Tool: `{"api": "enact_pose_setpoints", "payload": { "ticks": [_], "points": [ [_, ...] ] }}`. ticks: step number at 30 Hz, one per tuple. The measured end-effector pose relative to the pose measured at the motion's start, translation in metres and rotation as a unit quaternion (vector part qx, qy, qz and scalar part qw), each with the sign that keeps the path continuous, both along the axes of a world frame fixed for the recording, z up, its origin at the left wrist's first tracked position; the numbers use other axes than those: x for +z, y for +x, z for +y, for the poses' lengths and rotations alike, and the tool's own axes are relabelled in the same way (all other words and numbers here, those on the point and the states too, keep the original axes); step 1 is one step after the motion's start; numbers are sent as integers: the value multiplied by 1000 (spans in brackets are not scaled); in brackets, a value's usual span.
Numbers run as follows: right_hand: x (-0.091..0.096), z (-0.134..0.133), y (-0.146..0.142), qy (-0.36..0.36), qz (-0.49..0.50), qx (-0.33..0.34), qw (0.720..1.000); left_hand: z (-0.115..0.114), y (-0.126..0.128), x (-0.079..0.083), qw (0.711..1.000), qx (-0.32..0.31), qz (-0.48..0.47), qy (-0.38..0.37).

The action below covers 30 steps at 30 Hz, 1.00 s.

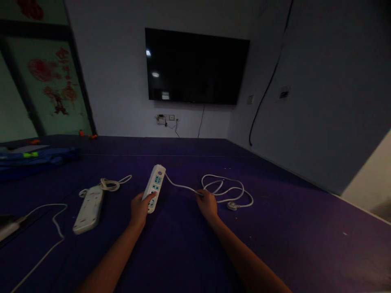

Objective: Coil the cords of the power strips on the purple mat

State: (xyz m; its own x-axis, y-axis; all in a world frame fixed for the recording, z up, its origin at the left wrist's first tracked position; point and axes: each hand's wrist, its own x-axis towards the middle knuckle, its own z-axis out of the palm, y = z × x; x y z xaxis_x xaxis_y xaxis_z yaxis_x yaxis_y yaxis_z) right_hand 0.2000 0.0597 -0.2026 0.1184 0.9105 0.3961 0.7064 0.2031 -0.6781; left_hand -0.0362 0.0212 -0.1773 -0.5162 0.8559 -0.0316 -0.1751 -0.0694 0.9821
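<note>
My left hand [141, 207] grips the lower part of a white power strip [155, 181], thumb across its face near the lower sockets. The strip is tilted, its top end pointing away from me. From that top end a white cord [180, 186] runs right to my right hand [207, 203], whose fingers are closed around it. Past my right hand the cord lies in loose loops on the purple surface, ending in a plug [232, 206]. Left of my left hand rests a second, wider white power strip [89, 209], with its cord [111, 185] bundled at the far end.
A thin white cable [56, 221] curves over the purple floor [183, 252] at the left, near a white device [8, 230]. Blue fabric [51, 156] lies farther back. A television [197, 67] hangs on the wall above wall sockets [171, 117]. A black cable [265, 101] hangs down the right wall.
</note>
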Motion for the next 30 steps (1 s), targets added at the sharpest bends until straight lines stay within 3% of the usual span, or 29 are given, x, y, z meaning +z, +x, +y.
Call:
{"api": "enact_pose_setpoints", "payload": {
  "ticks": [4,13,30],
  "points": [
    [0,0,1,2,-5,-12,1000,2,-3,-2,999,23,44,3],
    [0,1,1,4,-7,-10,1000,1,1,-5,995,11,99,-9],
    [-1,2,0,15,4,16,1000,6,-1,-10,994,-3,110,-19]
  ]
}}
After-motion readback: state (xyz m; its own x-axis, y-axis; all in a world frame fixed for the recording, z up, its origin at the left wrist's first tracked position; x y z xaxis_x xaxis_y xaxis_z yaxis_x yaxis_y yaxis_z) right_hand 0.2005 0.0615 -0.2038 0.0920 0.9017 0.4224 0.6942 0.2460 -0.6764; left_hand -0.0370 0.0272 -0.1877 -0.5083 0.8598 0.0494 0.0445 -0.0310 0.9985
